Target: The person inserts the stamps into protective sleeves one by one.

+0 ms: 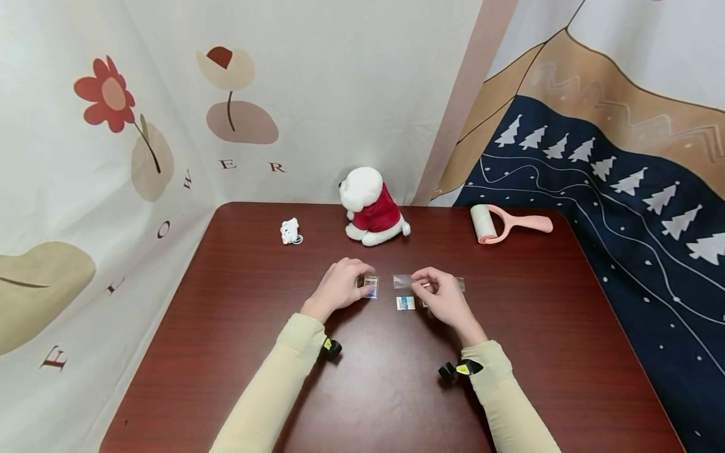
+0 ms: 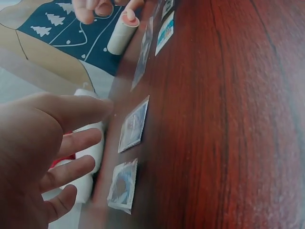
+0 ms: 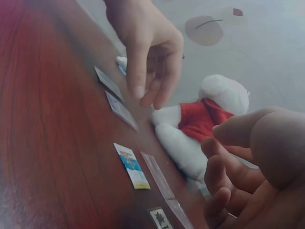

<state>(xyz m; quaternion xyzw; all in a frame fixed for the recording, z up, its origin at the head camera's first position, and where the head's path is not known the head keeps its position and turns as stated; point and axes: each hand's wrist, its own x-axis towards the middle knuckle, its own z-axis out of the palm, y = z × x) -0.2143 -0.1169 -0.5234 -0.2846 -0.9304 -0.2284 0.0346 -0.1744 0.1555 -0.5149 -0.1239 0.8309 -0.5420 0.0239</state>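
Note:
My left hand (image 1: 338, 288) hovers above two small square packets. One packet (image 2: 133, 125) lies under the thumb side and the other packet (image 2: 123, 186) beside it; both look like clear sleeves with pictures inside. The thumb and fingers are apart and hold nothing. To the right, my right hand (image 1: 444, 299) hangs over a clear plastic bag (image 1: 402, 281), fingers loosely bent with nothing between them. A small blue-and-white card (image 1: 405, 303) lies just left of that hand. Another small card (image 3: 159, 217) with a dark print lies by the bag, mostly hidden by the hand in the head view.
Behind the hands, a white plush dog (image 1: 362, 189) in a red shirt sits at the table's back edge. A small white object with a cord loop (image 1: 291, 231) lies to its left. A pink-handled lint roller (image 1: 510, 223) lies at the back right of the brown table (image 1: 238, 352).

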